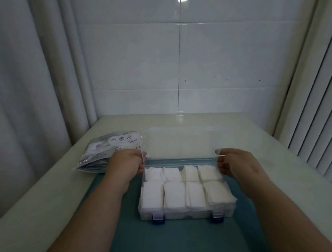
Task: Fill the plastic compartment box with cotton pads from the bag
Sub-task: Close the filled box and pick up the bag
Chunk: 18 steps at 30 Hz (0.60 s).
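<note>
Lying between the hands, long axis hand to hand, the clear rectangular plastic compartment box (pixel 186 213) holds white square cotton pads (pixel 174 197), its blue latches (pixel 159 219) facing the person. The left hand (pixel 127 165) and right hand (pixel 236 163) pinch the ends of its raised clear lid (pixel 179 143); a grey printed plastic bag (pixel 103 149) lies just beyond the left hand.

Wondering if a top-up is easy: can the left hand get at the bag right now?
Probably yes: the bag lies just beyond the left hand with nothing between, though that hand pinches the clear lid by its edge and must let go first.
</note>
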Motion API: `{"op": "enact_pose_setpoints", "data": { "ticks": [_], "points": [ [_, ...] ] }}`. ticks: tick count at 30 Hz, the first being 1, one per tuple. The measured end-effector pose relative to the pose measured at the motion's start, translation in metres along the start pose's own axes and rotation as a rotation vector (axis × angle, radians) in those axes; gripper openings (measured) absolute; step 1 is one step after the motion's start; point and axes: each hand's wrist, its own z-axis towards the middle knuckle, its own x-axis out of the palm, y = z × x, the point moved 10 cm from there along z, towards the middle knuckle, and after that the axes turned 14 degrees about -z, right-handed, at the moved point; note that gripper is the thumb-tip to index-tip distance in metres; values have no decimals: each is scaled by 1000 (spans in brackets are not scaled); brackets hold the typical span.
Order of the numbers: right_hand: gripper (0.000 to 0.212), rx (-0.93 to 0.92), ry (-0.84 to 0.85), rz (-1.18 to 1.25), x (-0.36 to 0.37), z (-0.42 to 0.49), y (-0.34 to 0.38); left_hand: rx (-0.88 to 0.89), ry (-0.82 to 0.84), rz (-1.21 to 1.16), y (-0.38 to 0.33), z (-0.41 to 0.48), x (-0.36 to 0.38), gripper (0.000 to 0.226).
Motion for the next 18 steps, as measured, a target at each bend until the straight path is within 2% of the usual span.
{"op": "enact_pose_setpoints", "data": {
  "ticks": [2,3,6,10,14,16,18],
  "points": [
    [31,47,32,107,3,-1,-2,-104,9,-196,8,-4,-1,15],
    [31,34,35,51,4,-1,-1,-118,31,-222,11,-4,-1,19],
    [43,10,43,-24,3,-1,-1,-111,106,-154,14,-4,0,38],
    [51,39,86,47,4,-2,-3,-125,171,-213,12,-5,7,37],
    [31,-2,118,145,8,-5,2,-194,194,-339,18,-3,10,50],
    [21,6,139,208,10,-6,3,-178,194,-367,16,-3,10,34],
    [18,12,137,161,9,-4,0,-144,205,-286,15,-3,10,22]
  ]
}}
